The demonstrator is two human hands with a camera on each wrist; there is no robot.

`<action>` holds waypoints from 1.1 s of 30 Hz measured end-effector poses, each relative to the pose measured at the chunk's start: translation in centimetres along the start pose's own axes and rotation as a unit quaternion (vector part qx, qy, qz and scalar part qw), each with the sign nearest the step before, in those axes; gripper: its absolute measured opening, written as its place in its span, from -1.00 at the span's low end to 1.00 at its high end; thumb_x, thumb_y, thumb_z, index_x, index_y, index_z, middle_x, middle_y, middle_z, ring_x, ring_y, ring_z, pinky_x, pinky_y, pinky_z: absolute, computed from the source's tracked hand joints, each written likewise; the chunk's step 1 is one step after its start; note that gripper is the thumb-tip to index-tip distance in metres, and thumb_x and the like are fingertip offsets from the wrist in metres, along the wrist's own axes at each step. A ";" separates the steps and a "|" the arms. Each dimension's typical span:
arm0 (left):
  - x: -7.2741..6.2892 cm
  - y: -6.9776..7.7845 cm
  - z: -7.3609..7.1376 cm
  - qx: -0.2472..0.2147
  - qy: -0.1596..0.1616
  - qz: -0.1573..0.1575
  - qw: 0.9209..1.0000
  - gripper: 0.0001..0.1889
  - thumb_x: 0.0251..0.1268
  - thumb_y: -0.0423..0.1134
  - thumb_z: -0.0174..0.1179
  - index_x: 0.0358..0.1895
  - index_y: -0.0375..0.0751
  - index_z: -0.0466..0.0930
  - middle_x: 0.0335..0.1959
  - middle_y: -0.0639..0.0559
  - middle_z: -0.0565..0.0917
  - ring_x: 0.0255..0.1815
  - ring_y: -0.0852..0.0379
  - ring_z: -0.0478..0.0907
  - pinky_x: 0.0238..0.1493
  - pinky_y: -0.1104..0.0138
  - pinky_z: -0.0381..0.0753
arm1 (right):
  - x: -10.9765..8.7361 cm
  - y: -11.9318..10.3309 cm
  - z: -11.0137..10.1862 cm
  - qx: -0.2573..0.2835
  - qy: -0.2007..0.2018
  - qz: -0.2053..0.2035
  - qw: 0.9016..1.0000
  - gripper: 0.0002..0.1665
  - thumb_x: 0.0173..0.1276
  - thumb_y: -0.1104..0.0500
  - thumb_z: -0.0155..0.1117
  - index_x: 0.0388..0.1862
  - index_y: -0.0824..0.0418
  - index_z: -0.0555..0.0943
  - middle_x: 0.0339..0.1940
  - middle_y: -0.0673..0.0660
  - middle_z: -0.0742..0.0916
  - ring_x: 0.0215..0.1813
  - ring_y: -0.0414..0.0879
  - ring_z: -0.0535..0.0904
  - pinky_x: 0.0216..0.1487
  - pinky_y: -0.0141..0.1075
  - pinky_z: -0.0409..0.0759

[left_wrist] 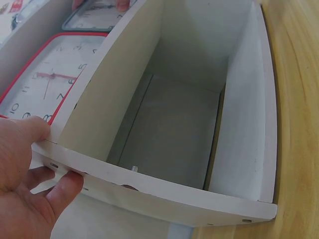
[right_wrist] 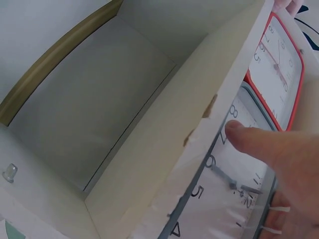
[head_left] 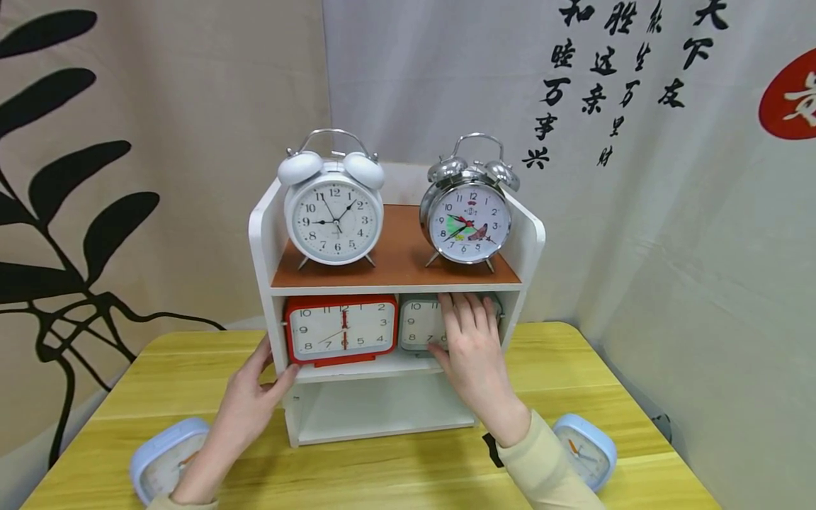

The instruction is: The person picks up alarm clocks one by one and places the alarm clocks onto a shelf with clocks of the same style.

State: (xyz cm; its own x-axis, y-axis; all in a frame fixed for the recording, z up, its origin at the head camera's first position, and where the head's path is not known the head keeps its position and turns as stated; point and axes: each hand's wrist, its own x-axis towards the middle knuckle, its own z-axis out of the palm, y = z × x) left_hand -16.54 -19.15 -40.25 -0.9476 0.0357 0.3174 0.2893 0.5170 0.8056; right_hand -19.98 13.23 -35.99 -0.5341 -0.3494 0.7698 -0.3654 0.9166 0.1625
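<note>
My left hand [head_left: 245,402] grips the left side panel of a white shelf unit [head_left: 260,248], thumb at its front edge and fingers outside. Beside that thumb, a red rectangular alarm clock [head_left: 370,329] stands in the middle compartment. Close on its right is a grey-green alarm clock [head_left: 417,326], partly covered by my right hand [head_left: 478,368]. In the right wrist view, my right thumb [right_wrist: 259,142] lies on the grey-green clock's face [right_wrist: 224,169], while the fingers reach over its top edge.
A white twin-bell clock [head_left: 334,219] and a silver twin-bell clock [head_left: 470,223] stand on the brown top shelf [head_left: 401,248]. Two blue clocks [head_left: 167,457] [head_left: 586,450] lie at the left and right on the wooden table [head_left: 357,471]. A curtain [head_left: 223,106] hangs behind.
</note>
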 end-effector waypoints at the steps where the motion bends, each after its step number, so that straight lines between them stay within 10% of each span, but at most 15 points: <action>1: 0.0 0.0 0.0 -0.001 0.001 0.001 1.000 -0.25 0.62 -0.27 0.14 0.72 -0.21 -0.01 0.56 -0.46 0.36 0.50 -0.49 0.42 0.03 0.08 0.89 | 0.0 0.0 0.0 -0.001 -0.001 -0.001 1.000 0.15 -0.11 -0.04 0.83 0.44 0.28 0.48 0.32 0.29 0.66 0.38 0.25 0.54 0.52 0.24 0.52; 25: 0.0 0.1 0.1 -0.007 0.005 0.004 1.000 -0.25 0.62 -0.26 0.14 0.72 -0.18 0.00 0.57 -0.45 0.36 0.51 -0.48 0.42 0.04 0.09 0.88 | -2.2 0.5 -2.4 0.072 -0.055 -0.020 0.996 0.34 0.09 -0.50 0.48 0.69 0.14 0.24 0.71 0.31 0.32 0.71 0.35 0.21 0.62 0.42 0.31; 33: 0.0 0.1 0.1 -0.005 0.006 0.002 1.000 -0.26 0.62 -0.26 0.14 0.71 -0.21 0.01 0.56 -0.45 0.37 0.51 -0.48 0.42 0.04 0.09 0.88 | -3.5 0.8 -3.5 0.085 -0.054 -0.033 0.994 0.22 0.41 -0.70 -0.28 0.71 0.13 0.21 0.73 0.29 0.31 0.72 0.35 0.19 0.60 0.42 0.29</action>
State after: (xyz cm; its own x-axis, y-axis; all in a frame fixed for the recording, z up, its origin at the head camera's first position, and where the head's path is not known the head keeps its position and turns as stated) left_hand -16.48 -19.05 -40.20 -0.9445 0.0277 0.3272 0.2952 0.5080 0.8092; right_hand -15.74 15.87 -36.35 -0.5804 -0.4357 0.6880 -0.5209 0.8480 0.0976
